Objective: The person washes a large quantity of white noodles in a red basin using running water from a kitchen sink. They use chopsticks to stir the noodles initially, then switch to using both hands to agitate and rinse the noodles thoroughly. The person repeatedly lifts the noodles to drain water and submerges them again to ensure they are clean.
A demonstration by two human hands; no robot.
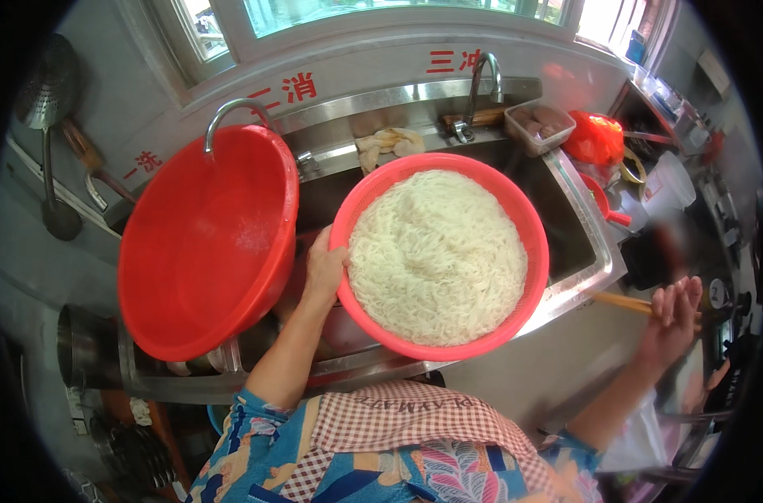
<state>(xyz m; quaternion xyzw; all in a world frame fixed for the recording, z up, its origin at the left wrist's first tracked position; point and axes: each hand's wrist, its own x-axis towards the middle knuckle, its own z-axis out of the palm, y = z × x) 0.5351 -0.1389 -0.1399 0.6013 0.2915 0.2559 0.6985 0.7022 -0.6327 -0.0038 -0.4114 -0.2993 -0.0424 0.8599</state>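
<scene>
My left hand (325, 267) grips the left rim of a pink-red plastic colander (536, 258), thumb over the edge. White noodles (438, 258) fill the colander, which is over the steel double sink (573, 207). Out to the right, my right hand (673, 314) holds wooden chopsticks (626, 302), pointing left past the sink's corner. Left of the colander, a large red plastic basin (199, 245) stands tilted under a curved faucet (237, 107), with a little water or foam on its inner wall.
Behind the sink are a second faucet (475, 82), a crumpled cloth (391, 146) and a plastic box of brownish food (540, 126). A red plastic bag (595, 137) and a translucent container (669, 182) stand at right. A perforated ladle (49, 82) hangs on the left wall.
</scene>
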